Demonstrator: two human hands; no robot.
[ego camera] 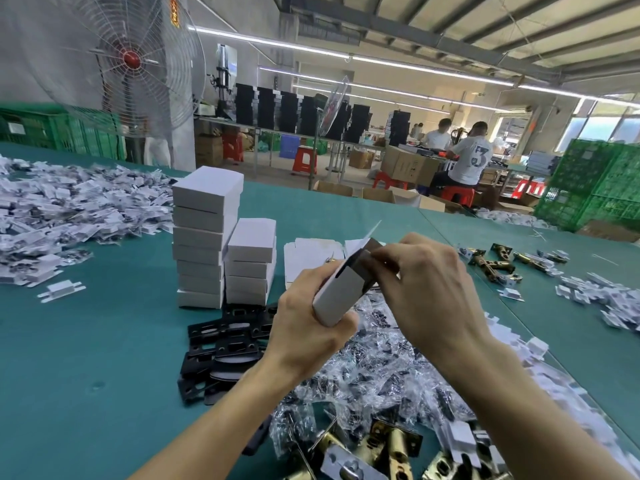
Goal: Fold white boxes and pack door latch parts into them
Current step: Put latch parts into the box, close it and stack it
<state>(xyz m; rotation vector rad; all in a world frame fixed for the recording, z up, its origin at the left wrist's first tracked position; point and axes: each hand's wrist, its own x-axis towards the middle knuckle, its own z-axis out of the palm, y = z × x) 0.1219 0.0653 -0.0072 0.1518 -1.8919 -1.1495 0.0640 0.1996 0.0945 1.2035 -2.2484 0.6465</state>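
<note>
The task is judged to be partly done. Two stacks of closed boxes (204,237) are seen on the green table (86,341), a tall stack and a shorter one just beside it. To the right of them some flat blanks (311,258) are lying, not yet folded. Much seems to be left, because many parts lie loose on the table: black plates (221,344) near the stacks, a heap of small bags of screws (374,372) under the hands, and brass latches (391,445) at the near edge, with more far to the right. A wide pile of small white card pieces (69,202) is spread at the far left. One white box (341,292) is now in work and is held in the air above the bags, tilted, with its open end turned up and away. Its lower end is grasped by the left hand (311,323), whose fingers are wrapped round it from below. The right hand (426,289) is brought in from the right with its back to the camera, and its fingers are curled and pinching at the open end. It cannot be told whether a flap or a dark part is pinched there. The lid flap is standing up, so this box is judged as not yet closed.
</note>
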